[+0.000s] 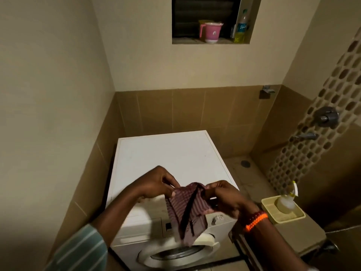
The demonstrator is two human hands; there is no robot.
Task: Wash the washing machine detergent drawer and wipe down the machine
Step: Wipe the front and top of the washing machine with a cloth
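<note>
A white front-loading washing machine [166, 155] stands in the corner below me, its round door [175, 255] at the bottom of the view. Over its front edge I hold a maroon striped cloth [187, 210] with both hands. My left hand [156, 182] pinches the cloth's upper left corner. My right hand [226, 198] grips its upper right edge. The cloth hangs down and hides part of the control panel [216, 220]. The drawer front at the machine's upper left [140, 227] looks pushed in.
A cream tray [293, 216] with a spray bottle [285, 202] sits on a ledge to the right. Taps [326, 118] stick out of the right wall. A wall niche holds a pink mug [211, 32] and a bottle [242, 26]. Tiled walls close in on the left and behind.
</note>
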